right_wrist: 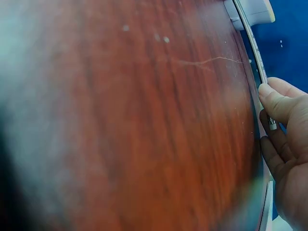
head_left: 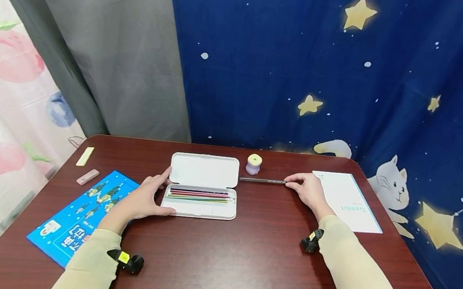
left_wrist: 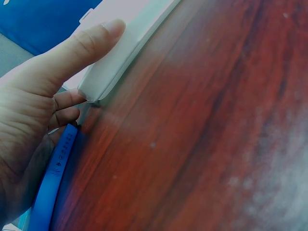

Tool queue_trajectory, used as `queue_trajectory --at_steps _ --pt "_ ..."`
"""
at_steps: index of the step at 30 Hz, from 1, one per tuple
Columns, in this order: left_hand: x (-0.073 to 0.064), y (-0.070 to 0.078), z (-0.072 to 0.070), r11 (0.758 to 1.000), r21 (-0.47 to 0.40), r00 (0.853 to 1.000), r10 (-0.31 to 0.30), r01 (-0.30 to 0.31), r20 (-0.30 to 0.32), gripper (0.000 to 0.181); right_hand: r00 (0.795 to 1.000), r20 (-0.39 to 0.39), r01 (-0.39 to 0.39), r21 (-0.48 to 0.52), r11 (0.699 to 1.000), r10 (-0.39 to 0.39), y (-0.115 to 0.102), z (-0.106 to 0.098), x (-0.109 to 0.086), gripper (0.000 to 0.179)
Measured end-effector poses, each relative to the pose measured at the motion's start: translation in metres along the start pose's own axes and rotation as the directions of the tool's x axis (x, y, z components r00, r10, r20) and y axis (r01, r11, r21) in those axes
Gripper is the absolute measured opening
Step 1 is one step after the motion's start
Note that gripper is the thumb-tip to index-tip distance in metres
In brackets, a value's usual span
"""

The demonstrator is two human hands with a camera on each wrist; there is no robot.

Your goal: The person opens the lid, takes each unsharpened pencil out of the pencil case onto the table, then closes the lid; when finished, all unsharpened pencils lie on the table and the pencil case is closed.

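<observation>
A white pencil case (head_left: 198, 209) lies with its lid (head_left: 204, 170) folded back on the table, several coloured pencils (head_left: 199, 195) side by side inside. My left hand (head_left: 144, 199) holds the case by its left end, thumb on the front edge and fingers reaching round toward the hinge. In the left wrist view the thumb (left_wrist: 91, 43) lies over the white case (left_wrist: 108, 72). To the right, my right hand (head_left: 307, 191) pinches a dark pencil (head_left: 262, 180) between thumb and fingertips near its end. A metal ferrule and pale eraser (right_wrist: 273, 126) show beyond the pinch in the right wrist view.
A yellow-and-lilac spool-shaped object (head_left: 253, 164) stands behind the pencil. A white booklet (head_left: 348, 203) lies by the right forearm, and a blue book (head_left: 84, 216) is partly under the left one. A yellow block (head_left: 85, 156) and a pink block (head_left: 87, 177) lie far left.
</observation>
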State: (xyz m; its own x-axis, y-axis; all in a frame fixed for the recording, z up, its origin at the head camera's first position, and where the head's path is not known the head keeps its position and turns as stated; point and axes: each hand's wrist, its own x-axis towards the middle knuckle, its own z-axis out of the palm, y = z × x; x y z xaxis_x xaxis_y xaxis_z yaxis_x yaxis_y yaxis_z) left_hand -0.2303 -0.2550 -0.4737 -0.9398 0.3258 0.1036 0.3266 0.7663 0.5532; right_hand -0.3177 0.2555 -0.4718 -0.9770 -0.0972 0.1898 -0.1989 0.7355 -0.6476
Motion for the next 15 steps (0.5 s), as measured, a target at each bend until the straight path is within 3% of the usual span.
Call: queue_trajectory --at_steps 15 --pt "-0.0003 0.0005 -0.0015 1.000 -0.012 0.999 -0.021 0.021 0.024 0.130 1.000 -0.012 -0.012 -0.016 1.000 0.012 -0.0013 0.0058 0.0038 0.009"
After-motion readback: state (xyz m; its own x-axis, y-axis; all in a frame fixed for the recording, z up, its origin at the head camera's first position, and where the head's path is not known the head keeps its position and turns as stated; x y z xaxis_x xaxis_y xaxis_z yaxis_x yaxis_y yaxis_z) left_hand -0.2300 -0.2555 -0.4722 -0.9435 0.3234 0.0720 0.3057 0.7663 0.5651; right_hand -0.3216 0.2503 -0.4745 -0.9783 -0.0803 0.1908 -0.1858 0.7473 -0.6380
